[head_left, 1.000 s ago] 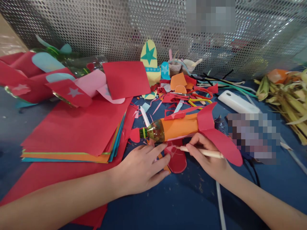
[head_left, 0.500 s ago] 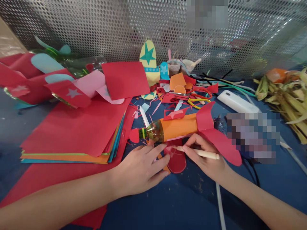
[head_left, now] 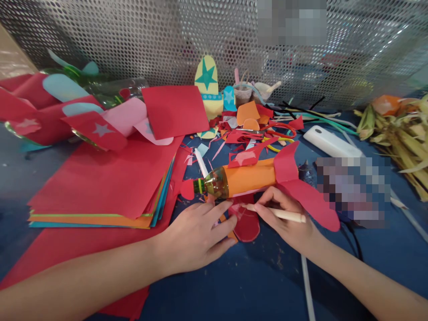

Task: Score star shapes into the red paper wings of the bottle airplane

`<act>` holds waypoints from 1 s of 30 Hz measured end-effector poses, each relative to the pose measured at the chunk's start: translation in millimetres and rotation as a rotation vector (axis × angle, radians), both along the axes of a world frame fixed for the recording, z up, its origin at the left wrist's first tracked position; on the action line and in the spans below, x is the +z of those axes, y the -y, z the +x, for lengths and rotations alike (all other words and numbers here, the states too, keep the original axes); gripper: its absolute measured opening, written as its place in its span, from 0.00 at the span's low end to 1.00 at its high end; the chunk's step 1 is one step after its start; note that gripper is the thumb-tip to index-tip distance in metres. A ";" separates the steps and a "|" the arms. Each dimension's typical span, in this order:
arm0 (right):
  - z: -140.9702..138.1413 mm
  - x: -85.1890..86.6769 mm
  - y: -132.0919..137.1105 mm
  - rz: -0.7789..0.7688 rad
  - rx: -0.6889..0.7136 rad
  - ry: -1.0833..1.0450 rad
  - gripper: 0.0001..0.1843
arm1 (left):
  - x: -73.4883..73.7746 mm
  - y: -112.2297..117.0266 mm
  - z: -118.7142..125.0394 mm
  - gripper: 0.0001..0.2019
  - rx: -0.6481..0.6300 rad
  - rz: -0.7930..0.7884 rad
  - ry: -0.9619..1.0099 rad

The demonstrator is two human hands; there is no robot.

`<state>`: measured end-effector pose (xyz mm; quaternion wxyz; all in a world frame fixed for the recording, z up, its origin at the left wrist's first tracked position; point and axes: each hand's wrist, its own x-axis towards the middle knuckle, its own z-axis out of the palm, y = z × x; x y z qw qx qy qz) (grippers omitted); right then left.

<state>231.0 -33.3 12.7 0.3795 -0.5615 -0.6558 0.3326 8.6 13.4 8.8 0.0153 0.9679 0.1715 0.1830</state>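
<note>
Red wing [head_left: 247, 228] points long-ways from the orange bottle [head_left: 252, 176] toward the person. Left hand [head_left: 194, 236], fingers spread, sits at its left edge; right hand [head_left: 290, 228] has fingers pinching a white pen [head_left: 288, 215], tip at the wing.

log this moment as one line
left hand: at edge of wing | right hand: holds pen, tip at wing | bottle: lying beyond hands

Right hand [head_left: 290, 227] holding pen [head_left: 287, 214] at red flap [head_left: 248, 226], left hand [head_left: 199, 236] alongside, bottle [head_left: 250, 177] behind
</note>
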 end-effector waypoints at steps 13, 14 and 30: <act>1.9 -4.0 1.7 -0.055 -0.001 -0.030 0.09 | -1.1 0.3 -0.1 0.16 0.002 0.001 0.000; 1.6 -3.6 1.4 -0.044 -0.006 -0.020 0.09 | -1.1 0.3 0.0 0.16 0.003 0.003 0.003; 1.8 -1.4 -0.3 0.015 -0.042 0.067 0.10 | -0.7 0.3 -0.4 0.16 0.002 0.004 -0.008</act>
